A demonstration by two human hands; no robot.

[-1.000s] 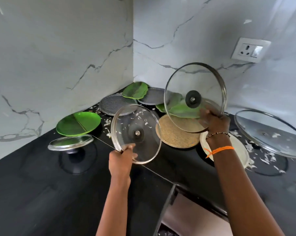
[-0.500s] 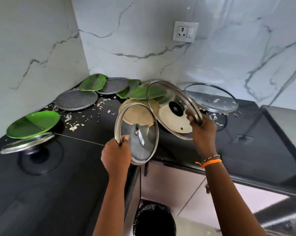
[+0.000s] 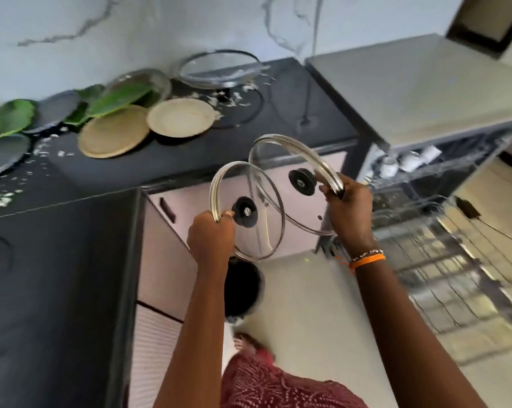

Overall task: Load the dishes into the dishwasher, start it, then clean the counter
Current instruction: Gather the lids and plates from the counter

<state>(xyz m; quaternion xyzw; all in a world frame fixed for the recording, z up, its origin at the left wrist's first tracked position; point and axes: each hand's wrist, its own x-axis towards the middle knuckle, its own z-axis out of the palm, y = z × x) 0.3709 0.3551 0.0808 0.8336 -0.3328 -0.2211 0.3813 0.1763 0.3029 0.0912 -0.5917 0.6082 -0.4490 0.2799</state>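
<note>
With the left hand (image 3: 210, 237) and right hand (image 3: 347, 207) each gripping a glass lid (image 3: 260, 231) by its rim, above the floor near the open dishwasher (image 3: 443, 231), the overlapping lids could knock together and chip.

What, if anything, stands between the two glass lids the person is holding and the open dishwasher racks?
Nothing visible. The left hand and right hand each grip a glass lid by its rim over the floor, and the open dishwasher racks lie directly to the right.
</note>
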